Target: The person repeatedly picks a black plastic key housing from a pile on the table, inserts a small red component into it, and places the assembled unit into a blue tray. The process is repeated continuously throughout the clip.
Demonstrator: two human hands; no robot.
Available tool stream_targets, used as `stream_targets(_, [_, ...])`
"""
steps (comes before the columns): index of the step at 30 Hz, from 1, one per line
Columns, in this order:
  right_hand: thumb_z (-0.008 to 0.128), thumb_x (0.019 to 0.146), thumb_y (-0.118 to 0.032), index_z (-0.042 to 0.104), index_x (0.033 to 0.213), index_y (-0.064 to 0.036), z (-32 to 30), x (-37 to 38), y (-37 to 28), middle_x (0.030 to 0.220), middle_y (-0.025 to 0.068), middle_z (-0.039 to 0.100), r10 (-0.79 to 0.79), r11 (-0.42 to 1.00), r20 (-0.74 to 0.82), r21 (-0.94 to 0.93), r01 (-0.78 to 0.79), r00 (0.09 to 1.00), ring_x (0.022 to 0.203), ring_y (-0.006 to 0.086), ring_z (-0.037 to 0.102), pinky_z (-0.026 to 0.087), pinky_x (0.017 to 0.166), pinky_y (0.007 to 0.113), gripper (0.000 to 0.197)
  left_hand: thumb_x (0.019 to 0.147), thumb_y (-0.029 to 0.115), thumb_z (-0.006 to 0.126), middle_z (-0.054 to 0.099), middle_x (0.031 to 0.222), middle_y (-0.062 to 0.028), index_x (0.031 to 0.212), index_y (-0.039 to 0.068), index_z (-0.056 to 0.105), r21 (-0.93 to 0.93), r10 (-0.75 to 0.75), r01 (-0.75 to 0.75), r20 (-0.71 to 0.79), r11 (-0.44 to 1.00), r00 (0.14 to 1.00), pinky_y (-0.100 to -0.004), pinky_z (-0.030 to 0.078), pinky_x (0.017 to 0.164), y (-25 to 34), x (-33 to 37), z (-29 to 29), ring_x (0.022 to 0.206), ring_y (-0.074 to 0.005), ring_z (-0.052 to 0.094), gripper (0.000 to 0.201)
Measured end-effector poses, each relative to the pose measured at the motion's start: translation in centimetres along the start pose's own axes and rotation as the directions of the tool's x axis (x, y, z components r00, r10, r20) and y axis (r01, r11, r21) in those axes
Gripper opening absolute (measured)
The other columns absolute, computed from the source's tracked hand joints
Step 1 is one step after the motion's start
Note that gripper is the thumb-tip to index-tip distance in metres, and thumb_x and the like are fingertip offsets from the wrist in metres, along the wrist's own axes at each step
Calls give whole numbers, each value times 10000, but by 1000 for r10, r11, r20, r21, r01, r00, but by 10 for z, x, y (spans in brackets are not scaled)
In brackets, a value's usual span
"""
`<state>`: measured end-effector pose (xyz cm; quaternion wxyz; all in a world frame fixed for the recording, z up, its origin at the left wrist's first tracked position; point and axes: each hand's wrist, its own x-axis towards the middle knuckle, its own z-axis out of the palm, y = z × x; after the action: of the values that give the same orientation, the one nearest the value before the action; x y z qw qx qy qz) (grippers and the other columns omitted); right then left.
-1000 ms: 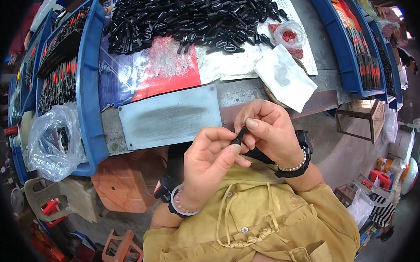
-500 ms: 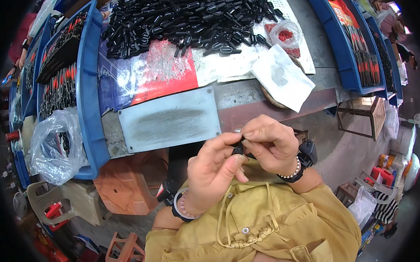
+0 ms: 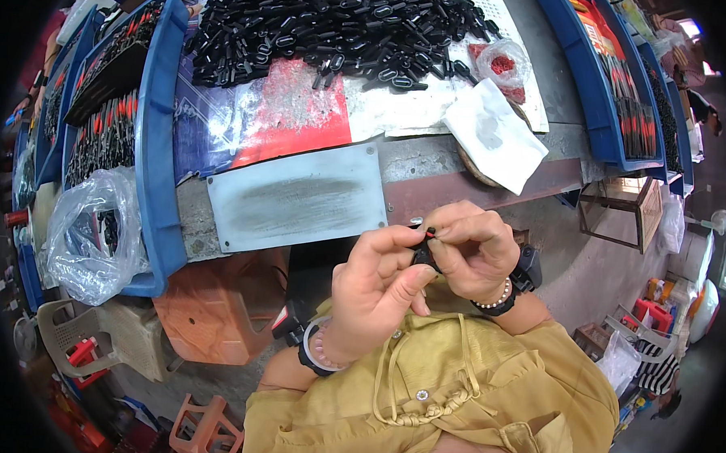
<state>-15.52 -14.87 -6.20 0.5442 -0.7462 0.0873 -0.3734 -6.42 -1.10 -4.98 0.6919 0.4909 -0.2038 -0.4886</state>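
In front of my chest both hands meet around a small black plastic part. My left hand is closed on it with thumb and fingers. Thumb and forefinger of my right hand pinch its upper end, where a black tip and a speck of red show; the rest is hidden by the fingers. Beyond my hands a large pile of similar black parts covers the table's far side. A pale blue-grey plate with a dark smudge lies at the near table edge, left of my hands.
A blue crate of black and red-orange pieces stands left, with a clear plastic bag on its near end. Another blue crate stands right. White paper rests on a round tray beside a clear bag of red bits.
The right fingertips have shifted on the black part, and its tip with a speck of red now shows between them. The left hand keeps its hold. The view has moved slightly.
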Motion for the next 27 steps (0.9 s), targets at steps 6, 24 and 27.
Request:
stream_targets(6, [631,722,102,555,926,7,5,0,-1,870,168,658,21,986,19,167,-24,1000,706,206,652,521,616,281,238,942,38,536,631,896,-134,1222,-32,380,-34,58,-60,-48,998,997,-201,495,542,-8,-3,0,616,-125,615,327])
stream_targets(24, [607,785,87,650,952,23,4,34,-2,911,140,640,-28,1000,-37,0,28,999,747,150,621,492,649,239,184,946,82,554,622,786,-84,1107,10,405,-37,253,-259,-121,965,960,-182,431,435,3,42,4,516,-89,557,231])
stream_targets(27, [583,811,83,643,960,29,3,38,-2,930,141,635,-17,998,1,59,17,1000,738,136,611,488,646,235,170,946,90,557,624,763,-77,1107,12,407,-61,249,-256,-95,965,964,-180,423,435,8,45,2,501,-86,550,233])
